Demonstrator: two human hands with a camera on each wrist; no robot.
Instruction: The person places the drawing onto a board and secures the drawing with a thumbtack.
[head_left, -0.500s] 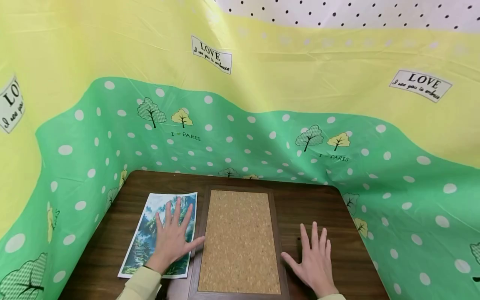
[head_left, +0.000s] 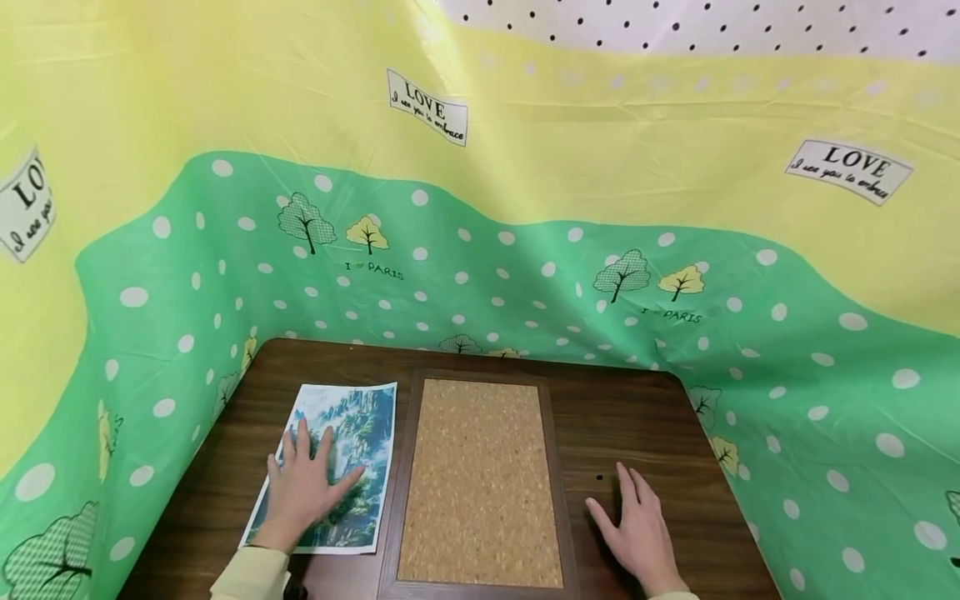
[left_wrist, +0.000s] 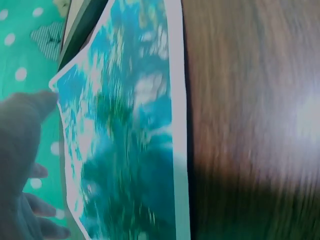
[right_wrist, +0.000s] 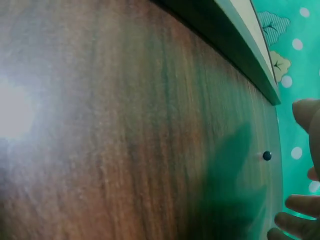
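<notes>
A printed landscape picture [head_left: 367, 425] of misty mountains and trees lies on the table, left of a framed cork board [head_left: 480, 483]. My left hand [head_left: 300, 492], fingers spread, is over the left part of the print; whether it touches the paper I cannot tell. In the left wrist view the print [left_wrist: 125, 125] fills the middle, with a corner near a finger. To the right of the board is my right hand [head_left: 639, 529], fingers extended and holding nothing. A small round black object [right_wrist: 267, 156], perhaps a pushpin, sits on the table beyond it.
The dark wood table [head_left: 615, 408] has rounded far corners. A green and yellow printed curtain [head_left: 495, 275] encloses its back and both sides. The board's brown frame [head_left: 558, 500] stands slightly raised from the tabletop.
My left hand has shifted left and back toward me across the print, uncovering its upper right. My right hand has moved right and nearer, its fingers closer together. Print and board stay put.
</notes>
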